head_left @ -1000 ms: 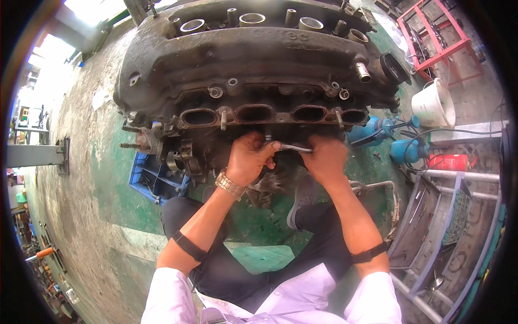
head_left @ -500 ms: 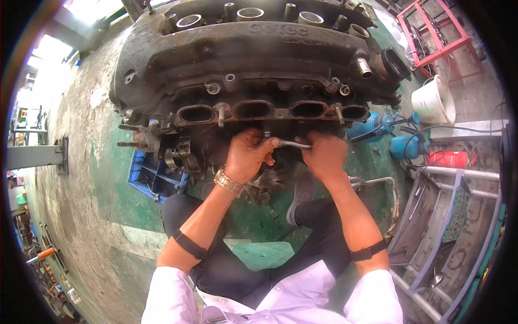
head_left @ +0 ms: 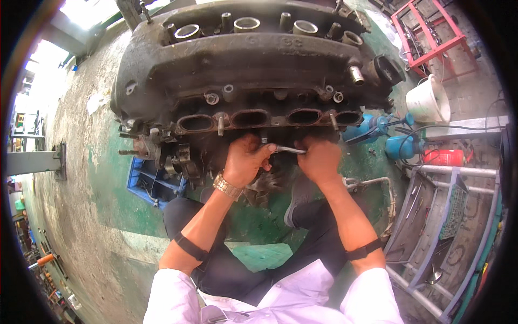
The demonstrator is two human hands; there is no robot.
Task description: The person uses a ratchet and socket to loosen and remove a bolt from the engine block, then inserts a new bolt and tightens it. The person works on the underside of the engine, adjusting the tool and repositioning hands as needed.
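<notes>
A dark, grimy engine fills the upper middle, with four oval ports along its near edge. Below those ports a silver wrench spans between my hands, one end beside a small vertical metal fitting. My left hand grips the wrench's left end with thumb and fingers; some fingertips are hidden under the engine. My right hand is closed on the other end of the wrench. A wristwatch is on my left wrist.
A blue divided tray lies left below the engine. To the right stand a red metal frame, a white bucket, blue jacks, a red container and a metal rack. A grey post base is on the left.
The wrench and both hands keep nearly the same position under the ports. The right hand has shifted slightly left, and the whole view has moved a little.
</notes>
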